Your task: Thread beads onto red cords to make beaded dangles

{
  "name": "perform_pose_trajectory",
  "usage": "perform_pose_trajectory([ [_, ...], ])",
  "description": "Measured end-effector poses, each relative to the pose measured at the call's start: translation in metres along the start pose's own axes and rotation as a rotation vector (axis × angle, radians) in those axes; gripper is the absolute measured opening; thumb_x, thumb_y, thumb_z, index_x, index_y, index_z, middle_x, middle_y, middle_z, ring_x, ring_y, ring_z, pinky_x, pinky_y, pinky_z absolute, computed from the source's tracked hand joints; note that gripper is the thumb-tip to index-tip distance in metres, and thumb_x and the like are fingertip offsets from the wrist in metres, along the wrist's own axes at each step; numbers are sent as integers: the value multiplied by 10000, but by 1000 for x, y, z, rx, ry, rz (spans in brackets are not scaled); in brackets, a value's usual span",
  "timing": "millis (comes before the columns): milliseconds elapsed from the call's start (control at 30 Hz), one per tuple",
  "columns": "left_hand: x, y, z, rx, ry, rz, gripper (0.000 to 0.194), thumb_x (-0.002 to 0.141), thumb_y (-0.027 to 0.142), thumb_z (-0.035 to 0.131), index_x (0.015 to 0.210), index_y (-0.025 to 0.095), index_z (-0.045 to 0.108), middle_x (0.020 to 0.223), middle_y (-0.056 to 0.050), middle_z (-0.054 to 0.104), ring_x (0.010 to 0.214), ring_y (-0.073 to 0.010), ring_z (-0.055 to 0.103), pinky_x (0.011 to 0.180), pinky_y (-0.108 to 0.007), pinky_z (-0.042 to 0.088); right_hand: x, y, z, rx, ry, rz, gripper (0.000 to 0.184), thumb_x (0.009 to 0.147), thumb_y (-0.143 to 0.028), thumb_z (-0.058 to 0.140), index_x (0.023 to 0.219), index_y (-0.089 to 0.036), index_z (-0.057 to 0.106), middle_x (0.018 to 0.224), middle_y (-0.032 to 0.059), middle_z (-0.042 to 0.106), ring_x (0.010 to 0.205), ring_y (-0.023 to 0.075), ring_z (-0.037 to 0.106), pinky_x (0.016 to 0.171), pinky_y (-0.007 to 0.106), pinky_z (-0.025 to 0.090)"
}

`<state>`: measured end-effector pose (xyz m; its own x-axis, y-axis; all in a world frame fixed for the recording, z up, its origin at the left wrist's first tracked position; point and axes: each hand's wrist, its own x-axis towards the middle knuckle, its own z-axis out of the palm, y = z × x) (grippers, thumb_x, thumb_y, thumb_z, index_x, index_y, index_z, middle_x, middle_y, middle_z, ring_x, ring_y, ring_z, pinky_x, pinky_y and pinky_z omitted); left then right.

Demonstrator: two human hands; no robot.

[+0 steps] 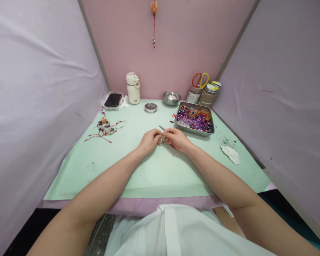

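My left hand (pixel 150 139) is closed in a pinch at the middle of the table, fingertips on a beaded string (pixel 161 141). Clear and red beads of that string hang just below the fingertips. My right hand (pixel 178 138) meets it from the right, its thumb and forefinger pinched close to the same spot. Small scissors (pixel 162 127) are tucked in the right hand: a pointed metal blade juts out past the fingers, and bits of red handle show beneath the palm. The thread between the fingertips is too fine to make out.
Right of my hands stands a metal tray (pixel 194 132) of purple beads. Behind are a steel bowl (pixel 171 99), round tin (pixel 150 107), white bottle (pixel 133 89), phone (pixel 114 100) and jars (pixel 208 95). Beaded strings (pixel 106 128) lie left, crumpled tissue (pixel 230 154) right.
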<state>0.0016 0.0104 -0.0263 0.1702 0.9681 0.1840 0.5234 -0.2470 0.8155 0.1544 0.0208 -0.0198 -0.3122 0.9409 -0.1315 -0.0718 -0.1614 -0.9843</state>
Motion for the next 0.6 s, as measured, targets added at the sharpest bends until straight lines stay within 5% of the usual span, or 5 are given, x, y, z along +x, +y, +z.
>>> perform_pose_trajectory([
  [600,0,-7,5,-115,-11,-40,107,748,235,528,809,179,595,761,-25,667,676,-145,603,653,-267,469,8,7,-6,171,13,44,306,581,-295,772,713,-156,534,539,-45,525,457,44,416,460,195,287],
])
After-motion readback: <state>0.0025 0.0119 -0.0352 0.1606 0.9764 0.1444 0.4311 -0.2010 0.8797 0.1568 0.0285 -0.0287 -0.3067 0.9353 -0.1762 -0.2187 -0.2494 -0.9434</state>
